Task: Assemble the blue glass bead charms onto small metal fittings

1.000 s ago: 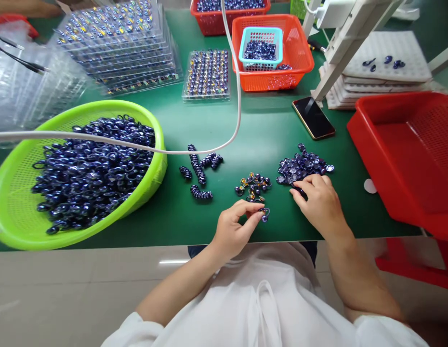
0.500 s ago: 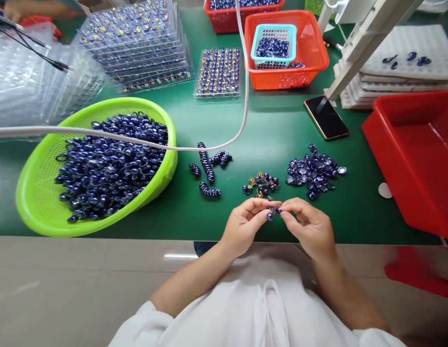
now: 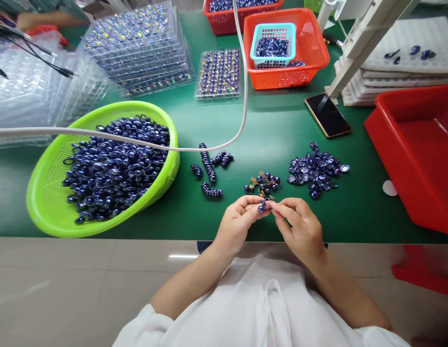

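Close to the table's front edge, my left hand (image 3: 234, 222) pinches a small shiny dark-blue piece with a rounded head (image 3: 261, 207) between thumb and fingertips. My right hand (image 3: 300, 229) meets it from the right, thumb and forefinger pressed together at the piece's side. What lies in the right fingertips is too small to make out. Just beyond the hands is a little heap of blue-and-gold pieces (image 3: 265, 181). Flat dark-blue shiny pieces (image 3: 316, 171) form a pile to the right. Stacked rows of dark-blue rings (image 3: 208, 166) lie to the left.
A green basket (image 3: 39, 205) full of dark-blue loops stands left. Behind are tray stacks (image 3: 137, 53), a filled tray (image 3: 219, 74) and an orange basket (image 3: 287, 79). A white cable (image 3: 195, 149) crosses above the table. On the right are a phone (image 3: 328, 115) and a red bin (image 3: 401, 168).
Both hands have shifted slightly left with the small piece, which now sits nearer my left fingertips. The whole view has moved a little. The heaps look the same.
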A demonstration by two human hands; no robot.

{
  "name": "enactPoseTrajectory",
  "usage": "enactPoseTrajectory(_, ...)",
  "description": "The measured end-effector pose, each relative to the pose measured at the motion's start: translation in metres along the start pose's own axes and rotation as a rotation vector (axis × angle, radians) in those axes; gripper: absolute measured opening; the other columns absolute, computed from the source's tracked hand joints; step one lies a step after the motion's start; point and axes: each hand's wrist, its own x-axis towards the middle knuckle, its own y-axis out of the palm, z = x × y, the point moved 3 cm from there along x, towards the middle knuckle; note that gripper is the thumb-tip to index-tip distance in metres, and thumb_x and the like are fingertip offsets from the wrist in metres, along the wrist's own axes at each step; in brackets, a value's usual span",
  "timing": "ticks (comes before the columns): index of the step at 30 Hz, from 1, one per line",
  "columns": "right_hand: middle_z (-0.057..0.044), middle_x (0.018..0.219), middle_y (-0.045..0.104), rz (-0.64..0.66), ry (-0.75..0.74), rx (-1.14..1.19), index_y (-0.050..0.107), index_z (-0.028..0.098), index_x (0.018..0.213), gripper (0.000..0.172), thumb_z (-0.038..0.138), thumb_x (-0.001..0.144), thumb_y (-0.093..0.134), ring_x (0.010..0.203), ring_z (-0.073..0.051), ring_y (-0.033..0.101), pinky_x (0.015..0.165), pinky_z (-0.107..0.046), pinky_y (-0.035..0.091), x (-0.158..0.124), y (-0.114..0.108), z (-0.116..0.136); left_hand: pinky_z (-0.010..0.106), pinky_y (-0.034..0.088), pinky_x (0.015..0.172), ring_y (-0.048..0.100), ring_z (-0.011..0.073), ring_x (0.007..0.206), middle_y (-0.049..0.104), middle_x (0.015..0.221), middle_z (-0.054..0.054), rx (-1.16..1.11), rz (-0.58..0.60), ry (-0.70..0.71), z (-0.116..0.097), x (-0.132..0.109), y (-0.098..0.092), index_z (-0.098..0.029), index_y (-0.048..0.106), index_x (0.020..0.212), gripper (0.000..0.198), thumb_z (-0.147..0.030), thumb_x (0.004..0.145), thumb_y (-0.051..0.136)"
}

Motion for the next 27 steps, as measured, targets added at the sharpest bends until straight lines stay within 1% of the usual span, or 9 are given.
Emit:
enactPoseTrajectory(2, -0.008, 0.097, 0.069, 0.001, 0.022, 0.053, 0.065, 0.022, 0.115, 0.03, 0.007, 0.089, 0.064, 0.086, -0.019, 0.067, 0.076, -0.033, 0.057, -0.001, 0.0, 0.0, 0.032, 0.058, 0.09, 0.075, 0.0173, 0.089, 0.08, 0.089, 0.007, -0.03, -0.016, -0.028, -0.002, 0.0, 0.0, -0.014, 0.071, 0.092, 0.025, -0.025, 0.075, 0.085)
enactPoseTrajectory(4, -0.006, 0.097, 0.07, -0.002, 0.078, 0.141, 0.065, 0.023, 0.111, 0.026, 0.007, 0.09, 0.064, 0.088, -0.018, 0.068, 0.078, -0.032, 0.057, -0.001, -0.002, 0.001, 0.031, 0.059, 0.087, 0.075, 0.0185, 0.089, 0.08, 0.09, 0.008, -0.059, -0.026, -0.054, -0.004, 0.001, 0.0, -0.013, 0.072, 0.09, 0.027, -0.025, 0.071, 0.087)
enactPoseTrajectory(6, -0.004, 0.095, 0.071, 0.008, 0.193, 0.258, 0.066, 0.024, 0.105, 0.02, 0.01, 0.091, 0.064, 0.087, -0.017, 0.069, 0.078, -0.029, 0.057, -0.002, -0.003, 0.0, 0.029, 0.06, 0.081, 0.075, 0.0178, 0.085, 0.08, 0.089, 0.008, -0.077, -0.027, -0.075, -0.005, 0.002, 0.0, -0.014, 0.073, 0.088, 0.028, -0.024, 0.068, 0.089)
enactPoseTrajectory(9, 0.0, 0.092, 0.071, 0.038, 0.407, 0.452, 0.068, 0.025, 0.099, 0.011, 0.017, 0.092, 0.066, 0.08, -0.014, 0.07, 0.072, -0.025, 0.058, -0.003, -0.002, -0.001, 0.022, 0.058, 0.07, 0.072, 0.0122, 0.07, 0.078, 0.079, 0.004, -0.077, -0.016, -0.081, -0.005, 0.002, 0.001, -0.013, 0.077, 0.086, 0.028, -0.021, 0.063, 0.091)
enactPoseTrajectory(11, 0.001, 0.092, 0.072, 0.046, 0.5, 0.553, 0.07, 0.026, 0.098, 0.009, 0.021, 0.092, 0.066, 0.077, -0.013, 0.071, 0.071, -0.023, 0.058, -0.004, -0.001, -0.001, 0.02, 0.056, 0.067, 0.069, 0.0096, 0.064, 0.077, 0.074, 0.003, -0.064, -0.013, -0.078, -0.003, 0.001, 0.003, -0.013, 0.079, 0.085, 0.028, -0.021, 0.062, 0.092)
enactPoseTrajectory(15, 0.002, 0.093, 0.073, 0.025, 0.539, 0.64, 0.073, 0.028, 0.099, 0.011, 0.022, 0.091, 0.068, 0.077, -0.013, 0.072, 0.073, -0.024, 0.06, -0.004, 0.003, 0.002, 0.02, 0.056, 0.068, 0.069, 0.0098, 0.065, 0.078, 0.073, 0.002, -0.029, -0.036, -0.044, 0.0, 0.001, 0.003, -0.016, 0.081, 0.083, 0.027, -0.023, 0.061, 0.093)
enactPoseTrajectory(18, 0.001, 0.092, 0.073, 0.002, 0.553, 0.669, 0.074, 0.027, 0.098, 0.01, 0.023, 0.091, 0.069, 0.076, -0.013, 0.072, 0.073, -0.025, 0.061, -0.004, 0.005, 0.003, 0.022, 0.058, 0.072, 0.07, 0.0119, 0.069, 0.08, 0.077, 0.002, 0.036, -0.045, 0.008, 0.002, 0.001, 0.0, -0.019, 0.082, 0.084, 0.024, -0.026, 0.063, 0.091)
enactPoseTrajectory(23, 0.0, 0.091, 0.073, -0.008, 0.586, 0.712, 0.075, 0.026, 0.096, 0.008, 0.024, 0.09, 0.07, 0.076, -0.015, 0.073, 0.071, -0.026, 0.064, -0.002, 0.006, 0.003, 0.032, 0.06, 0.083, 0.075, 0.0205, 0.084, 0.081, 0.092, 0.006, 0.268, -0.084, 0.184, -0.001, -0.004, -0.003, -0.021, 0.083, 0.088, 0.019, -0.028, 0.07, 0.087)
enactPoseTrajectory(27, 0.0, 0.088, 0.074, -0.015, 0.613, 0.756, 0.076, 0.025, 0.095, 0.008, 0.023, 0.089, 0.07, 0.074, -0.014, 0.073, 0.069, -0.025, 0.064, -0.001, 0.006, 0.003, 0.033, 0.059, 0.088, 0.074, 0.0224, 0.093, 0.081, 0.099, 0.006, 0.434, -0.073, 0.31, -0.007, -0.009, 0.0, -0.024, 0.083, 0.093, 0.015, -0.026, 0.077, 0.081)
